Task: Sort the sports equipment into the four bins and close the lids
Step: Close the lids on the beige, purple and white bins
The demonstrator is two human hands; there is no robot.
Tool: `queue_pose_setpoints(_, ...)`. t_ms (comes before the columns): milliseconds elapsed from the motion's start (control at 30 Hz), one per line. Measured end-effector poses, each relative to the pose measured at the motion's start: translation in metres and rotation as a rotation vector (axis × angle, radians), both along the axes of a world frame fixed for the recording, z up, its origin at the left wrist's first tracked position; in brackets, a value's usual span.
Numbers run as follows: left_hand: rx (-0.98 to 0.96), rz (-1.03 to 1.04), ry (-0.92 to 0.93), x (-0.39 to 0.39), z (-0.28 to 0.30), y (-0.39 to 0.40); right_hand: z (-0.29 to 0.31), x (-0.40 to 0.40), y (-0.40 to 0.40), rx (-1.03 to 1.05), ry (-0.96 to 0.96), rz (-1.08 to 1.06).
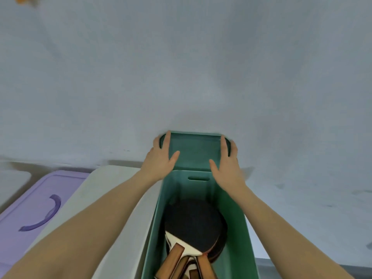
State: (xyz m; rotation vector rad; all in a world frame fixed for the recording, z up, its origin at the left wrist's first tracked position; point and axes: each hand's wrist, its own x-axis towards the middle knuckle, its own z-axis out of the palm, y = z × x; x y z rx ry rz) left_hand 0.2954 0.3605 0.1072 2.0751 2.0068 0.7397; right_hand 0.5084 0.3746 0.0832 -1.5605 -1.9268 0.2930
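The green lid, just beyond the green bin, is gripped at both ends by left hand and right hand (fingers curled over the edges); it should be drawn level over the paddles.

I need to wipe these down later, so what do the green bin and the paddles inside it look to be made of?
The green bin looks like moulded plastic with a smooth, faintly glossy finish: thin even walls and a cut-out handle slot. The paddles seem to be wood with matte dark rubber faces: the handles show brown grain, and one blade edge shows a reddish layer.
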Motion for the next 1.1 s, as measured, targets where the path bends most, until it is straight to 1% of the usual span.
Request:
queue_pose_setpoints(67,0.003,-0.006,-0.089,0.000,0.001,0.000,0.001,0.002,-0.001,-0.007,0.049,0.042)
queue_pose_setpoints(200,0.044,0.020,-0.186,0.006,0.007,-0.010,0.009,0.000,-0.009,0.017,0.121,0.039)
queue_pose_setpoints(367,0.199,-0.016,-0.229,0.007,0.028,-0.032,0.038,-0.002,-0.032,0.144,0.162,0.018)
queue_pose_setpoints(500,0.314,-0.054,-0.207,0.005,0.055,-0.058,0.066,-0.002,-0.058,0.236,0.165,0.015)
queue_pose_setpoints(733,0.483,-0.067,-0.296,0.007,0.076,-0.114,0.088,-0.005,-0.121,0.367,0.211,0.021)
queue_pose_setpoints(800,0.539,-0.086,-0.324,0.008,0.076,-0.133,0.087,-0.003,-0.139,0.394,0.246,0.013)
queue_pose_setpoints(867,0.554,-0.104,-0.332,0.005,0.069,-0.151,0.081,0.000,-0.160,0.410,0.253,-0.001)
queue_pose_setpoints(967,0.492,-0.102,-0.293,-0.001,0.048,-0.174,0.061,0.003,-0.192,0.389,0.184,-0.015)
queue_pose_setpoints(1033,0.473,-0.135,-0.247,-0.001,0.030,-0.191,0.042,0.006,-0.213,0.356,0.175,-0.033)
queue_pose_setpoints(1100,0.467,-0.167,-0.260,0.003,0.014,-0.210,0.025,0.010,-0.231,0.340,0.146,-0.075)
